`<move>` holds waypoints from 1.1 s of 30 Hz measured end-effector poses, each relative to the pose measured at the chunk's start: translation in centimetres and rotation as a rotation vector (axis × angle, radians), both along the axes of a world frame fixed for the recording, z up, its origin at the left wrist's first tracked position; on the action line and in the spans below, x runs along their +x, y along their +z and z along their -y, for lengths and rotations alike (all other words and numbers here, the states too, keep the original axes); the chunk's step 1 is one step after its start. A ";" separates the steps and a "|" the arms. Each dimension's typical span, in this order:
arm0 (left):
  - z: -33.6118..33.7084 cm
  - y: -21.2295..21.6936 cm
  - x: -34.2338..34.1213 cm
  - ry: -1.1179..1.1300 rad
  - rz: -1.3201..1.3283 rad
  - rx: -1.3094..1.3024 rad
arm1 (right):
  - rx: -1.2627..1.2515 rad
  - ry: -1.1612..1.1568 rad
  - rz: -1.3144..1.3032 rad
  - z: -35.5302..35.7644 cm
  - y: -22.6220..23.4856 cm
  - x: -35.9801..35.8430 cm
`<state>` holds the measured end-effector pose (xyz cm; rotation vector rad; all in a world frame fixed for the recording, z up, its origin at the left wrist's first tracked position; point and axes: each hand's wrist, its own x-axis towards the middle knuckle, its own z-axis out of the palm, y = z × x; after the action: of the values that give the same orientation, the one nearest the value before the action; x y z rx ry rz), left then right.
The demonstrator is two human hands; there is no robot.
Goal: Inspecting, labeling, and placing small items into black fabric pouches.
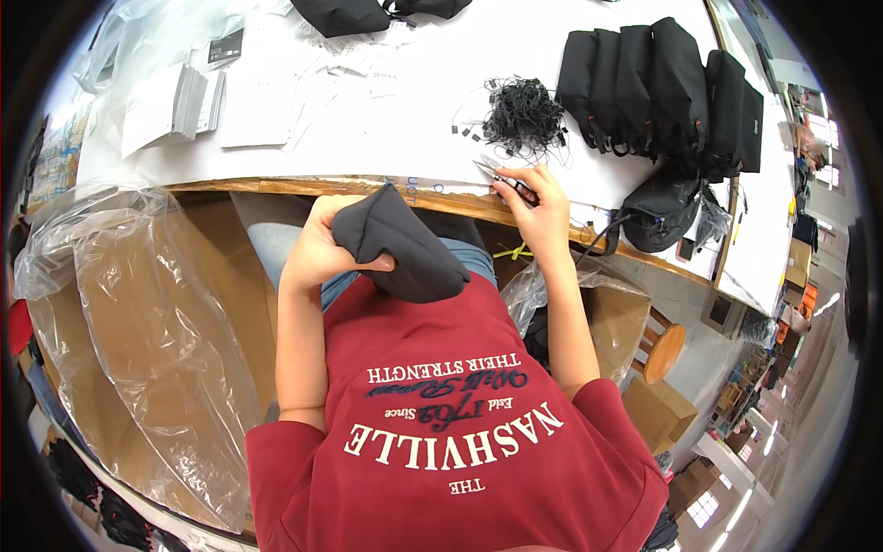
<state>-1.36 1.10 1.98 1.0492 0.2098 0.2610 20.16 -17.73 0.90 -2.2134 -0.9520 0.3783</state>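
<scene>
Two hands at work. Left hand (317,248) is clamped on a black fabric pouch (400,244), thumb beneath, lifting it off the lap, apparently for inspection. Right hand (543,207), fingers together around small scissors (501,177), rests at the table edge (276,186). Just beyond it lies a tangle of black tag strings (524,115); farther right, a row of upright black pouches (658,83), evidently stood in a batch.

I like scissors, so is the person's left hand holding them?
No, the left hand grips a black pouch, while the right hand holds the scissors.
</scene>
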 end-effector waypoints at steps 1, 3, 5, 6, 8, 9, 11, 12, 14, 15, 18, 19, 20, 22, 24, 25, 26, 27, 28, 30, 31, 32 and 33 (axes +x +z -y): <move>0.0 -0.1 0.0 -0.001 0.001 -0.001 | -0.025 0.006 0.035 0.3 0.0 0.0; 0.1 -0.3 0.0 0.015 0.023 0.041 | -0.025 0.007 0.046 0.6 0.2 0.1; 0.2 -0.2 -0.1 0.010 0.019 0.036 | -0.009 0.054 0.110 0.6 0.4 0.2; 0.2 -0.2 -0.1 0.007 0.016 0.031 | -0.007 0.054 0.107 0.6 0.8 0.2; 0.3 0.2 -0.1 0.013 -0.002 0.039 | 0.007 -0.012 -0.006 0.5 2.2 -0.2; 0.3 0.4 0.0 0.018 -0.021 0.047 | 0.008 -0.009 -0.008 0.4 2.7 -0.3; 0.5 0.5 0.1 0.016 -0.043 0.052 | 0.166 -0.034 -0.203 0.4 3.7 -0.5; 0.6 0.6 0.1 0.012 -0.064 0.055 | 0.266 0.059 -0.217 0.3 4.0 -0.5; 0.6 1.0 0.3 0.005 -0.086 0.070 | 0.351 0.125 -0.285 -0.3 5.3 -1.3; 0.7 1.1 0.3 -0.001 -0.108 0.084 | 0.436 0.192 -0.351 -0.8 6.3 -1.8; 0.6 1.1 0.4 -0.029 -0.097 0.100 | 0.514 0.312 -0.389 -1.3 8.5 -2.0; 0.7 1.2 0.4 -0.028 -0.098 0.100 | 0.538 0.406 -0.377 -1.3 9.0 -2.0; 0.8 1.4 0.5 -0.029 -0.097 0.105 | 0.505 0.380 -0.321 -1.4 9.4 -2.1; 0.8 1.4 0.5 -0.028 -0.096 0.109 | 0.503 0.377 -0.270 -1.9 10.1 -2.4; 0.7 1.2 0.5 -0.057 -0.033 0.143 | 0.499 0.375 -0.218 -2.2 10.6 -2.4; 0.7 1.2 0.5 -0.055 -0.033 0.142 | 0.499 0.396 -0.168 -2.3 10.9 -2.4; 0.7 1.3 0.6 -0.066 -0.023 0.141 | 0.498 0.417 -0.118 -2.3 11.0 -2.3; 0.7 1.4 0.6 -0.077 -0.013 0.139 | 0.496 0.419 -0.118 -2.2 11.0 -2.3; 0.7 1.4 0.6 -0.075 -0.013 0.139 | 0.493 0.401 -0.106 -2.2 10.9 -2.1; 0.7 1.4 0.6 -0.070 -0.029 0.132 | 0.538 0.378 -0.112 -2.4 10.6 -2.0; 0.8 1.5 0.6 -0.068 -0.029 0.131 | 0.537 0.380 -0.113 -2.2 10.2 -1.9; 0.8 1.6 0.7 -0.059 -0.049 0.125 | 0.521 0.338 -0.285 -1.8 9.8 -1.8; 0.8 1.6 0.7 -0.049 -0.070 0.119 | 0.502 0.294 -0.457 -1.7 9.5 -1.7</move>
<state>-0.68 0.28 3.59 1.1804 0.2331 0.1947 18.46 -16.03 10.39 -1.4542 -0.9841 0.6647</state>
